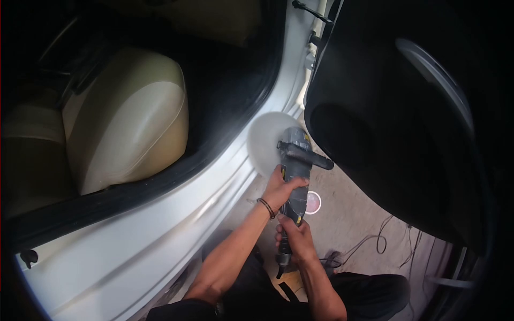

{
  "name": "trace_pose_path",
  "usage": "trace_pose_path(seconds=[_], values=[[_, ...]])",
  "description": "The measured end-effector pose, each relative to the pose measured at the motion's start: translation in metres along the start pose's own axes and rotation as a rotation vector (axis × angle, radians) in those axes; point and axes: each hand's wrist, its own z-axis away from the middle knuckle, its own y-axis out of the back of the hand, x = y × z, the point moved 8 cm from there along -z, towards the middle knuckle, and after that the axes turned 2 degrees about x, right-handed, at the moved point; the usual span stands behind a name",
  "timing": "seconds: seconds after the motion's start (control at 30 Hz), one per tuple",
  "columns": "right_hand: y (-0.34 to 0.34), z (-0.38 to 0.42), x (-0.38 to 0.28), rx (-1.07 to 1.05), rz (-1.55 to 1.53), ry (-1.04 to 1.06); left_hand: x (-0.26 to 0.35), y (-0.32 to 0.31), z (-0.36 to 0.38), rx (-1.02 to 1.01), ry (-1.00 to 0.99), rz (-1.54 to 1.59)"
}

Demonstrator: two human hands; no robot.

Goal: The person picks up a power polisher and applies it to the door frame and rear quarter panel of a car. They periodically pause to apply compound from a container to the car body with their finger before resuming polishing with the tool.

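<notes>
Both my hands hold a dark grey polisher (297, 182) with a round whitish pad (267, 142) at its head. The pad looks smeared, as if spinning, and lies over the white door sill (214, 184) of a car. My left hand (282, 188), with dark bands on the wrist, is wrapped round the middle of the body. Farther back, my right hand (297, 238) is closed on the rear handle. A black side handle (308, 155) sticks out to the right near the head. The pad hides part of the sill, so exact contact is hard to see.
The open car door (385, 117) hangs close on the right. On the left is a beige seat (131, 123) inside the car. A small round pinkish container (313, 203) stands on the floor beside the polisher. Black cables (369, 241) trail across the floor (342, 214).
</notes>
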Motion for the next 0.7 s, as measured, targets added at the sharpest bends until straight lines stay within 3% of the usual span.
trace_pose_path(seconds=[0.23,0.37,0.5,0.57,0.7], values=[[-0.046,0.009,-0.029,-0.048,0.001,-0.004,0.043,0.027,-0.004,0.046,-0.004,-0.063],[-0.016,0.019,-0.045,-0.125,0.006,0.019,0.07,-0.006,0.019,0.124,-0.084,-0.126],[0.007,0.054,-0.05,-0.136,0.079,0.037,0.04,-0.017,0.039,0.122,-0.147,0.0],[0.031,0.082,-0.027,-0.166,0.078,-0.077,0.007,-0.026,0.059,0.127,-0.148,-0.163],[0.068,0.127,-0.009,-0.132,0.083,-0.129,-0.029,-0.059,0.111,0.173,-0.18,-0.021]])
